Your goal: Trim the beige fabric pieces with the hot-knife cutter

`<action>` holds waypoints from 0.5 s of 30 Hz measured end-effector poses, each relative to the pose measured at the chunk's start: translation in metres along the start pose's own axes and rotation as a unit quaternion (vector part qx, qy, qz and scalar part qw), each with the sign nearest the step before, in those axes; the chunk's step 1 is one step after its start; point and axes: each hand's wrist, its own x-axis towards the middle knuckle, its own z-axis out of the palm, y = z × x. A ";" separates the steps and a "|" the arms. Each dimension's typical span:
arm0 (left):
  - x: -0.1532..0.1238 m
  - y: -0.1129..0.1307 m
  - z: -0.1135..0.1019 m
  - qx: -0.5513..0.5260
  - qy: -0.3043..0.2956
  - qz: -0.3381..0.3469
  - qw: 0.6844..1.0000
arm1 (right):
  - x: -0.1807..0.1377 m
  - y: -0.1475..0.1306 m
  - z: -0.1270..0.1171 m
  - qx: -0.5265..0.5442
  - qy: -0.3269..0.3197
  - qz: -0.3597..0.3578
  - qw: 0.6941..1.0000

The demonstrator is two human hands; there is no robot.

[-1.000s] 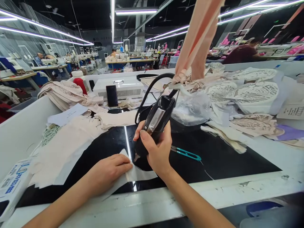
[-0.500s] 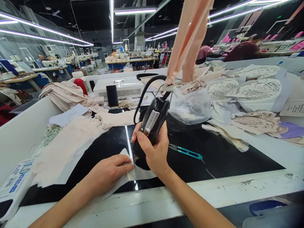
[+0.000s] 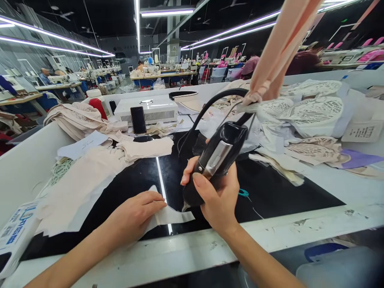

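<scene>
White fabric piece [image 3: 175,216], 6 o'clock on the black table [image 3: 279,192]: my left hand [image 3: 135,218] lies flat on it, unclenched. Cutter [image 3: 216,160]: my right hand [image 3: 217,200] is clamped round it, tip at the fabric's 3 o'clock edge. Best done with the fabric pressed taut.

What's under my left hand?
A pale fabric strip lies on the black table under the left hand, its free end near the tool tip; the part beneath the palm is hidden.

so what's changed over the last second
The right hand has slid the black corded hand tool rightward along the white fabric piece, and now hides most of the teal snips. The left hand still presses the piece flat; the tool grip is unchanged.
</scene>
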 end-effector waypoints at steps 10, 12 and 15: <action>0.004 0.020 0.018 -0.012 -0.039 -0.036 0.999 | -0.010 -0.004 -0.008 -0.036 0.008 -0.011 0.999; 0.001 0.021 0.020 0.004 -0.029 -0.021 0.999 | -0.011 -0.005 -0.008 -0.036 0.008 -0.010 0.999; -0.002 0.021 0.022 0.019 -0.015 0.000 1.000 | -0.011 -0.006 -0.008 -0.036 0.007 -0.013 0.999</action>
